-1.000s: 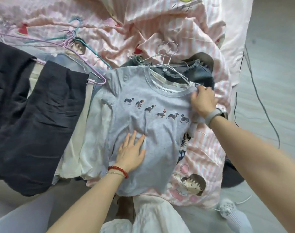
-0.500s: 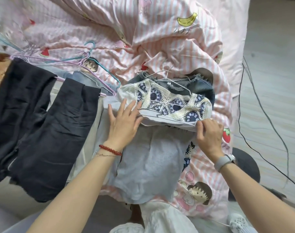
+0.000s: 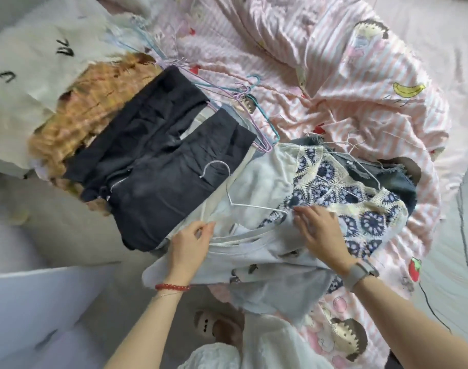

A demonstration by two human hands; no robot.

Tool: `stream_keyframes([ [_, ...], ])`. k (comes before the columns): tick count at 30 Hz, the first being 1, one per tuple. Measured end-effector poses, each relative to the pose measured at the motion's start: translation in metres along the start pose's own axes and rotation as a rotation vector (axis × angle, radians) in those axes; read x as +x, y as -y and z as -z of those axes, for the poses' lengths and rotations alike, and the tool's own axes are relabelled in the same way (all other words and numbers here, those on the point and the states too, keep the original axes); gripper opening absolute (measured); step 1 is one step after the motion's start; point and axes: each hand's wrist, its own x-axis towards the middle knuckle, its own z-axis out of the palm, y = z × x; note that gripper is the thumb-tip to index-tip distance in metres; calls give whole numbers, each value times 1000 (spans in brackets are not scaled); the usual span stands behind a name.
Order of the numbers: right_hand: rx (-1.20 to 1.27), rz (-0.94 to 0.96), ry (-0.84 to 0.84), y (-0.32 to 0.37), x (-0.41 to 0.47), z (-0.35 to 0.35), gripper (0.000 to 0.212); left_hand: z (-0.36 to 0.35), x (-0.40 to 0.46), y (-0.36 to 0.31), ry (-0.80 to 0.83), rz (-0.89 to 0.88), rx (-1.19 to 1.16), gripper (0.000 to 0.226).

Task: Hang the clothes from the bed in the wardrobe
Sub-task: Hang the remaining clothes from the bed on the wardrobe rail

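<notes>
A pale grey T-shirt (image 3: 267,265) lies bunched at the bed's near edge on a white wire hanger (image 3: 243,201), whose hook rests over dark shorts (image 3: 158,166). My left hand (image 3: 190,246) pinches the shirt's neckline at its left side. My right hand (image 3: 320,233) presses on the shirt's right shoulder where the hanger's arm ends, fingers bent over the fabric. A blue and cream crochet top (image 3: 342,193) lies just beyond my right hand, on top of a denim piece (image 3: 387,179).
Purple and teal wire hangers (image 3: 243,102) lie on the pink striped duvet (image 3: 334,75). An orange plaid garment (image 3: 89,107) and a cream cloth (image 3: 41,62) lie at left. Black cable (image 3: 467,249) runs on the floor at right. A slipper (image 3: 214,326) is below.
The grey shirt has been pulled toward me and bunched, with its hanger swung left onto the dark shorts. Both hands dropped to the shirt's neckline. The view turned left.
</notes>
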Motion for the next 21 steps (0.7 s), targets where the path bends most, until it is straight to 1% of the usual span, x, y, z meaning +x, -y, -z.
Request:
stream_keyframes([
  [3,-9,173,112,65,6,-27,21,57,-23,44,-254,91,30,25],
  [6,14,386,255,136,10,-56,13,115,-53,91,-570,147,146,21],
  [7,9,468,289,162,11,-66,11,133,-65,109,-673,170,140,19],
  [9,-2,616,353,213,11,-82,14,166,-90,146,-826,245,69,20],
  [11,42,771,417,267,6,-97,17,195,-120,185,-952,331,12,22],
  [14,115,957,524,350,-11,-122,23,230,-168,241,-1117,450,-87,12],
  [16,140,1060,559,401,-29,-140,21,251,-200,273,-1219,535,-155,10],
  [18,159,1161,595,446,-47,-159,17,273,-230,302,-1302,571,-205,12],
  [20,163,1234,638,489,-65,-175,17,294,-261,324,-1381,588,-227,13],
  [21,191,1270,624,510,-75,-181,19,304,-275,333,-1422,595,-232,13],
])
